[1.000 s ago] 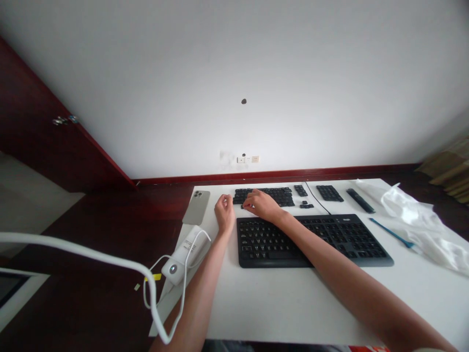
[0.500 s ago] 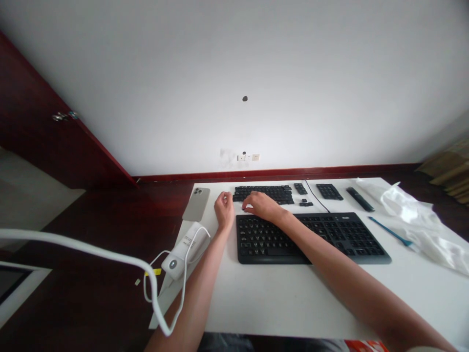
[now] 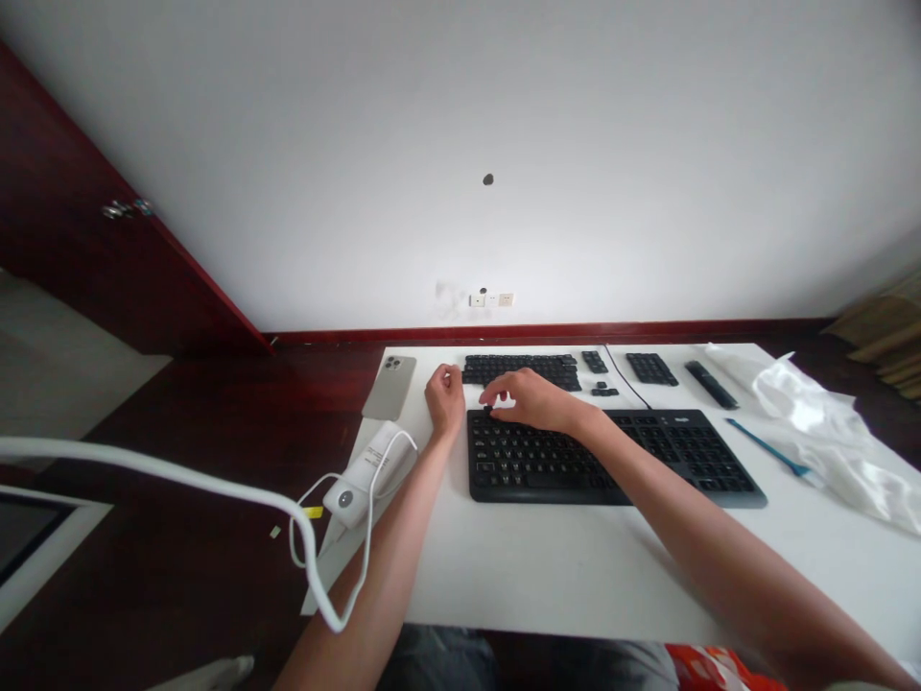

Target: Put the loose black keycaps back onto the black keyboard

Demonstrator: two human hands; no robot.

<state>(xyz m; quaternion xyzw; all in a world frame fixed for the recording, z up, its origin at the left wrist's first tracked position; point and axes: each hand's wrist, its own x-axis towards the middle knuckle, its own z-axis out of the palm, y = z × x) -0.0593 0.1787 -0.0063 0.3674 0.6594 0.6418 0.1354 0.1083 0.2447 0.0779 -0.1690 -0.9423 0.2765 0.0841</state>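
Note:
My right hand (image 3: 531, 397) pinches a small black keycap (image 3: 487, 410) at the upper left corner of the black keyboard (image 3: 532, 493). That keyboard lies flat on the white table, its key field mostly without caps and partly hidden under my right forearm. My left hand (image 3: 445, 395) is curled closed beside the left end of the loose black keycaps (image 3: 522, 365), which are laid out in rows behind the keyboard. Whatever its fingers hold, if anything, is hidden. Smaller keycap groups lie farther right: a block (image 3: 594, 362), an arrow cluster (image 3: 604, 390) and a number pad set (image 3: 651, 369).
On the left are a phone (image 3: 389, 389) and a white power bank-like device (image 3: 366, 470) with a looping white cable (image 3: 216, 480). To the right lie a black stick-shaped object (image 3: 711, 385), a blue brush (image 3: 769, 447) and white plastic wrapping (image 3: 806, 403). The keyboard's cord (image 3: 627, 376) runs backward.
My right hand has moved slightly toward me, bringing the keycap from behind the keyboard to its upper left corner. My left hand stays closed in about the same place. The view has tilted slightly.

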